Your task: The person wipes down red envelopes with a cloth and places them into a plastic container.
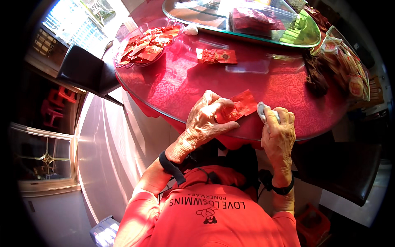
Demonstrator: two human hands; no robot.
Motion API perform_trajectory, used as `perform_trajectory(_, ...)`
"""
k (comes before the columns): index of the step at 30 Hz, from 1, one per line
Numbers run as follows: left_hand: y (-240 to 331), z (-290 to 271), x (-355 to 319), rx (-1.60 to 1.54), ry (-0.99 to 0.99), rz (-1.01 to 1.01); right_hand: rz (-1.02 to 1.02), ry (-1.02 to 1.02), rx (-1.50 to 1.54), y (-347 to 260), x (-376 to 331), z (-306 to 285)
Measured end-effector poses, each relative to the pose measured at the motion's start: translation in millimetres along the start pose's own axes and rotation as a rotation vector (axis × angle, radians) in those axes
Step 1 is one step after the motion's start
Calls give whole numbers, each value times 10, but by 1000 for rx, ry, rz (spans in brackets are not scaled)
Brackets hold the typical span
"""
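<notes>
At the near edge of the table, my left hand (205,115) curls round the left end of a red packet (246,103), with finger and thumb on either side of it. The packet lies at a slant, its flat red end toward the right. Just right of that end, my right hand (279,127) is closed on a wadded white cloth (262,111). Part of the wad is hidden beneath the fingers. Farther back on the table lies another red packet (226,56) with a dark round mark, beside a clear plastic lid (249,66).
A clear bowl (118,61) heaped with red packets stands at the back left. A glass turntable (197,29) bears a clear box (263,20) of red packets. Plastic-wrapped goods (343,57) sit at the right. Dark chairs (82,68) stand round the red-covered table (173,88).
</notes>
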State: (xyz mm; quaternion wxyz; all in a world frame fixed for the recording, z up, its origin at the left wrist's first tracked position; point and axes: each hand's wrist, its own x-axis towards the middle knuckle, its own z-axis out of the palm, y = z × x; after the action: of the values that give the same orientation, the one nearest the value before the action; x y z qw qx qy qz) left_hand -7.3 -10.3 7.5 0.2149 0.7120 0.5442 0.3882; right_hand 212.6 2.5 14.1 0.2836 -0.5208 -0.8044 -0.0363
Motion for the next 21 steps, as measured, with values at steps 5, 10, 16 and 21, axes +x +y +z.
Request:
perform_trajectory(5,73,29,-33,160,3,161,-155,95,302,-312,-8,130)
perform_trajectory(10,28,-304,-36,47,-344,85,-211,57,148,-237,5,205)
perform_trajectory(16,46,-248,101,300,-199,306,-152,77,168,-110,9,236)
perform_trajectory(21,-85,-143,317,-22,-303,337,-56,83,121,-152,90,235)
